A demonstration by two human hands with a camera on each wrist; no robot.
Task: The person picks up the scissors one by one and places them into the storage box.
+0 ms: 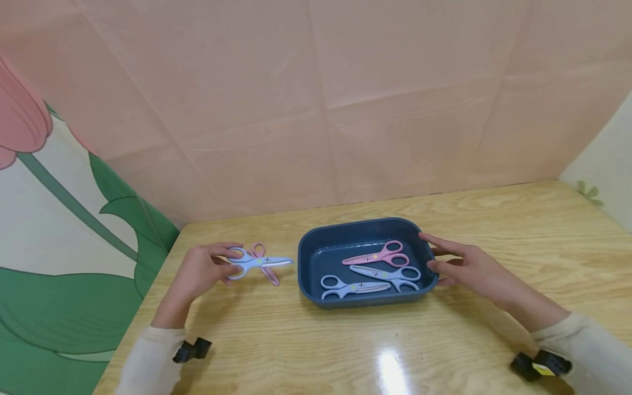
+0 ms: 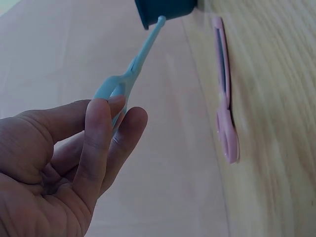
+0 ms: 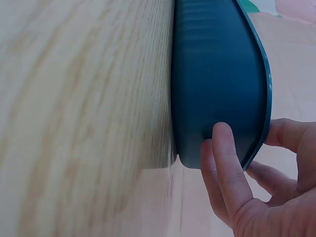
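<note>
Blue scissors (image 1: 258, 261), pinched at the handles by the left hand (image 1: 202, 269), hang just outside the tray (image 1: 356, 302), whose right end the right hand (image 1: 469, 271) grips. Inside lie three more pairs (image 1: 376, 272); pink scissors (image 2: 224, 101) rest on the surface (image 1: 261, 334). Step, apparently: filling the tray. The next move calls for clearing the rim (image 1: 299, 262), then lowering.

Dark-blue, rounded-rectangular plastic bin (image 1: 345, 238) on the wood-grain worktop (image 1: 296, 351), pink plastic scissors (image 1: 373, 257) inside at the back, two light-blue plastic pairs (image 1: 377, 273) in front. Left of it, another pink pair (image 1: 271, 276) lies below the light-blue pair (image 1: 272, 261) in the left grip (image 1: 199, 270). Right grip (image 1: 476, 273)'s on the bin's right end.
</note>
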